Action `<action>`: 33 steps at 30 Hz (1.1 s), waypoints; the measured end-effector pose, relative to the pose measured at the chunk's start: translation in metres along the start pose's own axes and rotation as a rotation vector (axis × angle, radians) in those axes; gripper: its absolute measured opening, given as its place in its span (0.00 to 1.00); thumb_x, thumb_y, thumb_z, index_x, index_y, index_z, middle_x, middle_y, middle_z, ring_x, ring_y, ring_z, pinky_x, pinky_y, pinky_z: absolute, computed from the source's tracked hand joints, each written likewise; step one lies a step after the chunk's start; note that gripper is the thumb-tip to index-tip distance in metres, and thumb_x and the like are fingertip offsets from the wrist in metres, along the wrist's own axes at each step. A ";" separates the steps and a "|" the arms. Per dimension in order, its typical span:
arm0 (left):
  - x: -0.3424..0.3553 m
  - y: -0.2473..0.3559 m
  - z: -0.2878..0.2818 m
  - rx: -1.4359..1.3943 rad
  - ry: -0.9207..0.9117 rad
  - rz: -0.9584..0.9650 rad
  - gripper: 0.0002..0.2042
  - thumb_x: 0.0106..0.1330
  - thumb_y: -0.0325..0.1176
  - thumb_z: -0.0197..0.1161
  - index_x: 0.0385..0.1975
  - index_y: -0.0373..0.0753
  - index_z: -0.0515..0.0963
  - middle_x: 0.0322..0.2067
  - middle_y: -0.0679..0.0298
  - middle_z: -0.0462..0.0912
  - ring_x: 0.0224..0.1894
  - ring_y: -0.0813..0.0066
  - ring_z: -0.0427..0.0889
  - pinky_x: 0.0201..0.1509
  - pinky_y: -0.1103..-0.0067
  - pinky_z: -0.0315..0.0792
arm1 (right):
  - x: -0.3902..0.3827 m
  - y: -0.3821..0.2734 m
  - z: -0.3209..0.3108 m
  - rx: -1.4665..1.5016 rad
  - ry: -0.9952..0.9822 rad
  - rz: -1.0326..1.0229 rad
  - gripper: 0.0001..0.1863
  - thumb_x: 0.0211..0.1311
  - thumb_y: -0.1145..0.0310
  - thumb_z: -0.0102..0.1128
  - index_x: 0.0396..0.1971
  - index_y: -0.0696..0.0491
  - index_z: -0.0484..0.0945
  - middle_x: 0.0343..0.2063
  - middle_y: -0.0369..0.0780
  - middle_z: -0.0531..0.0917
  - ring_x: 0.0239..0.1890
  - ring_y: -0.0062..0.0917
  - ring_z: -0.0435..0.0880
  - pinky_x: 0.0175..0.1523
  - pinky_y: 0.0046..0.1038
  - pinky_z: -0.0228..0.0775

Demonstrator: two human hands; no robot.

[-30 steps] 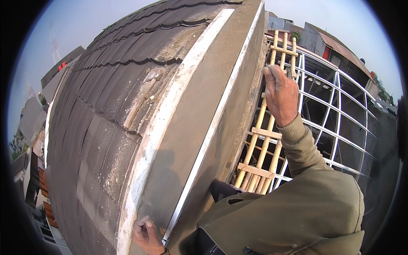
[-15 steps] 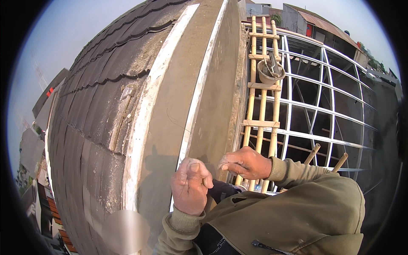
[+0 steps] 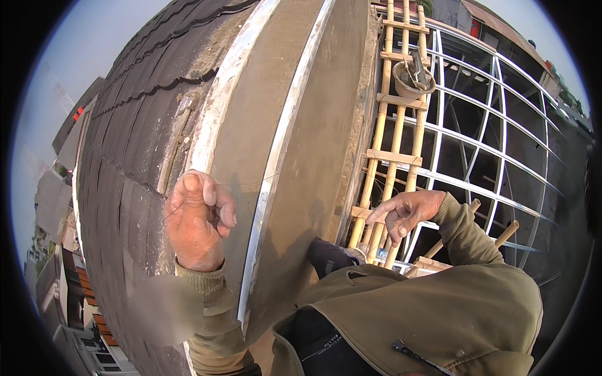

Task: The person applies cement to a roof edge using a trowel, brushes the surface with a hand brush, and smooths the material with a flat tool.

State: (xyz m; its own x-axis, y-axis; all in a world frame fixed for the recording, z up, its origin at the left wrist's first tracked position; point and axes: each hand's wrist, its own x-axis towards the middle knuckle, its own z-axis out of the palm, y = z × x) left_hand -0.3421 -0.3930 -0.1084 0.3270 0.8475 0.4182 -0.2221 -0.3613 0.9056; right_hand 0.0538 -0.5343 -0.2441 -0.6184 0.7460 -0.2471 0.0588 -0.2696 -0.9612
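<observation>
My left hand is raised over the edge between the tiles and the plastered wall top. Its thumb and fingers are closed on a thin thread or wire, a fine line running rightward over the wall; its far end is hard to make out. My right hand hovers in front of the bamboo ladder, fingers loosely bent and apart, with nothing visible in them. Beneath the hands, a pale metal-looking strip runs lengthwise along the grey-brown plastered wall.
Dark roof tiles slope down at left, with a wooden-handled tool on them. To the right, a bamboo ladder lies beside an open metal roof frame over a dark drop. A bucket holding tools sits on the ladder.
My hands have moved apart from close together: the left toward the tiles, the right out toward the ladder. The right fingers have loosened from a pinch. The view has shifted slightly.
</observation>
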 end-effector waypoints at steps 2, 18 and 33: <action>-0.006 0.000 0.013 -0.011 -0.076 -0.073 0.21 0.85 0.51 0.52 0.30 0.44 0.69 0.16 0.66 0.73 0.17 0.83 0.67 0.19 0.85 0.59 | 0.020 0.002 0.006 0.060 -0.104 -0.146 0.52 0.62 0.68 0.79 0.79 0.61 0.54 0.45 0.55 0.88 0.45 0.40 0.92 0.59 0.38 0.82; 0.009 -0.006 0.041 0.367 -0.209 0.156 0.37 0.74 0.62 0.64 0.70 0.37 0.70 0.29 0.65 0.83 0.28 0.84 0.77 0.36 0.83 0.72 | 0.009 -0.050 0.008 0.352 0.747 -0.504 0.14 0.83 0.61 0.53 0.49 0.57 0.80 0.19 0.27 0.66 0.17 0.11 0.57 0.21 0.16 0.50; 0.084 -0.107 -0.005 0.836 -0.233 0.535 0.24 0.85 0.46 0.46 0.68 0.37 0.77 0.68 0.52 0.77 0.74 0.55 0.71 0.81 0.61 0.60 | -0.162 0.039 -0.053 -1.130 2.441 0.122 0.16 0.77 0.61 0.57 0.51 0.54 0.89 0.40 0.48 0.92 0.43 0.45 0.92 0.52 0.39 0.81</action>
State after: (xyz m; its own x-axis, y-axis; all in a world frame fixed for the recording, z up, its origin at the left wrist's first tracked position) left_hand -0.2960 -0.2812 -0.1706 0.5640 0.4301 0.7050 0.2919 -0.9024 0.3170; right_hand 0.1980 -0.6328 -0.2477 0.6453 0.0292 0.7634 0.5801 -0.6689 -0.4648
